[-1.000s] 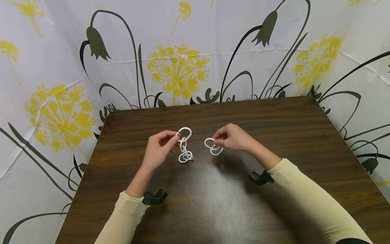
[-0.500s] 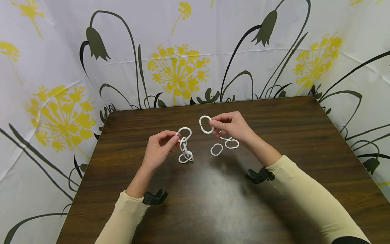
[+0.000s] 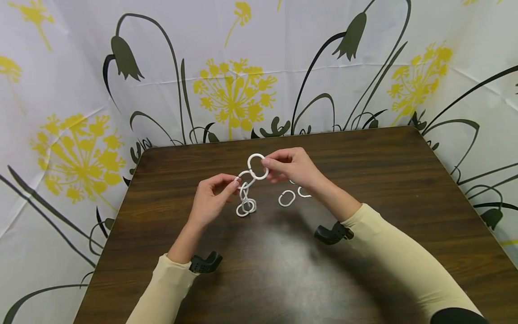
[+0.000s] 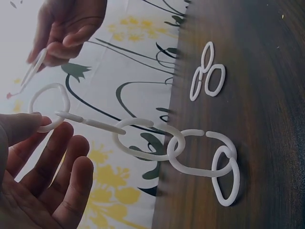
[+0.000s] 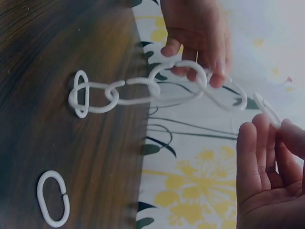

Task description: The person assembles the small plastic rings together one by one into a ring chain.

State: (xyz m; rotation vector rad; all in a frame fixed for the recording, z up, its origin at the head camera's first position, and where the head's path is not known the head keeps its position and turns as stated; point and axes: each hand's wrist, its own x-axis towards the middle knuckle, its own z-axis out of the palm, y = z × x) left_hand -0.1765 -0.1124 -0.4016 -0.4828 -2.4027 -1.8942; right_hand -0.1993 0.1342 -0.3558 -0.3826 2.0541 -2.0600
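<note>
My left hand [image 3: 210,198] pinches the top link of a chain of white plastic links [image 4: 143,154] between thumb and index finger. The chain hangs down, its lowest links at the tabletop. My right hand [image 3: 293,165] pinches a single white oval link [image 3: 256,155] by its right side. This link has a small gap in its ring and overlaps the chain's top link in the head view. Both wrist views show a narrow space between the two. Further right on the table lie loose white links [image 3: 286,198], partly covered by my right forearm in the head view.
The dark wood-grain table [image 3: 259,288] ends at the back against a white curtain [image 3: 162,99] printed with yellow and green flowers. A black wrist camera [image 3: 206,262] sits on my left wrist, another [image 3: 333,233] on my right.
The right hand has picked a single link out of the loose ones, lifted it, and brought it left to the chain's top link. The left hand has stayed almost still.
</note>
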